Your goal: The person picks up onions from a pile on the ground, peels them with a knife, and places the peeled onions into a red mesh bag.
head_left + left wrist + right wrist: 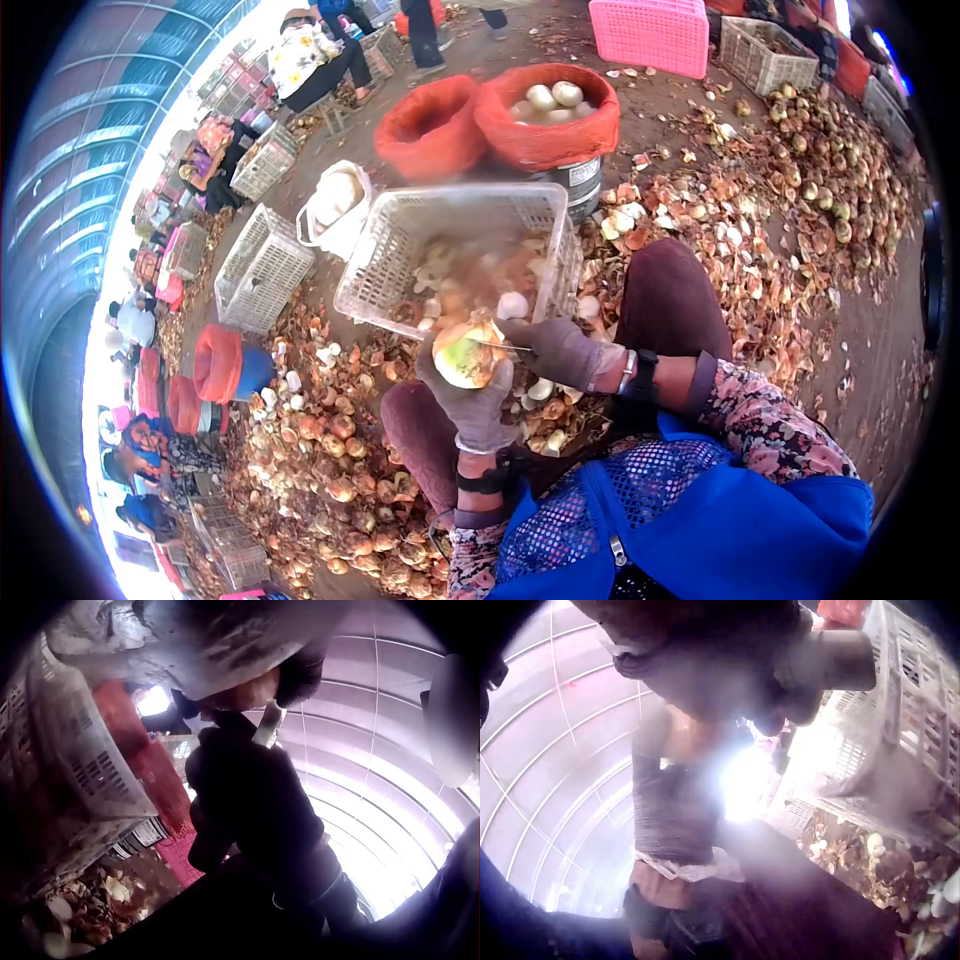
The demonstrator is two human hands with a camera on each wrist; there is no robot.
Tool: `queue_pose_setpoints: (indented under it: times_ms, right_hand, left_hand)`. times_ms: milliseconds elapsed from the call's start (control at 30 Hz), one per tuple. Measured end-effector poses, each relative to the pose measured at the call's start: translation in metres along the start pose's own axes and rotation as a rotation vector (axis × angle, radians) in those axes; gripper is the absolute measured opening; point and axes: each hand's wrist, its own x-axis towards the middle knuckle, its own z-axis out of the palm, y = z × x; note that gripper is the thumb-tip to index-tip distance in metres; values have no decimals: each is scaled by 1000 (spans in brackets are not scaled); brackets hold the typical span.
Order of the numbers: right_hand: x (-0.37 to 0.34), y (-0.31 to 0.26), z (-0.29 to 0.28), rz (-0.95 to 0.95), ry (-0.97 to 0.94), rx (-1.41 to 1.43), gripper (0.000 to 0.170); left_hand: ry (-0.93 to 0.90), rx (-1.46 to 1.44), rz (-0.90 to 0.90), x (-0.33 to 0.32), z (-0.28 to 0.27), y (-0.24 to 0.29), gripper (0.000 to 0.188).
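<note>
left fingers [428,364]: round 1 onion [464,360] | right fingers [518,331]: gripping 1 knife [512,347] | 1 crate [568,262] nearest

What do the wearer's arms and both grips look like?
Left grip and right grip wear greyish gloves. Black wrist straps on both arms; silvery band beside the right strap. Floral sleeves, pink on dark, with plain dark purplish cuffs.
</note>
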Motion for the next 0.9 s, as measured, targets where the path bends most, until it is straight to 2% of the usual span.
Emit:
queue_pose_setpoints:
  times_ms: [67,167,267,367,400,500,533,633,700,767,800,900]
  right_hand:
    - [8,-2,7,-25,43,31,59]
    - [8,7,16,-163,109,151,42]
    - [17,17,21,-38,-49,11,29]
    - [27,25,17,-132,35,-56,23]
    - [30,24,10,-302,137,-113,19]
    - [30,14,-7,-256,159,-160,17]
    - [26,2,-14,-175,56,-194,20]
    - [21,2,-2,-33,-53,-40,23]
    - [20,0,-19,110,-316,340,16]
    - [13,-9,-44,258,-573,728,15]
    - [8,-10,-48,237,-574,784,15]
    - [4,2,-60,242,-707,911,14]
  left_hand:
    - [6,-12,-15,3,-2,5,92]
    - [-24,102,106,0,2,7,94]
    - [-9,33,88,1,2,-10,89]
    - [-88,-520,-511,-8,1,24,75]
    - [-109,-623,-560,-7,5,27,75]
    - [-156,-740,-641,-7,6,21,81]
    - [-116,-676,-609,-7,7,18,83]
    - [-75,-613,-541,-8,1,11,84]
    - [-10,-585,-484,-8,10,19,85]
    - [-60,-603,-491,-9,8,21,86]
    - [-146,-633,-522,-10,-3,18,87]
    - [-210,-701,-576,-12,-18,11,88]
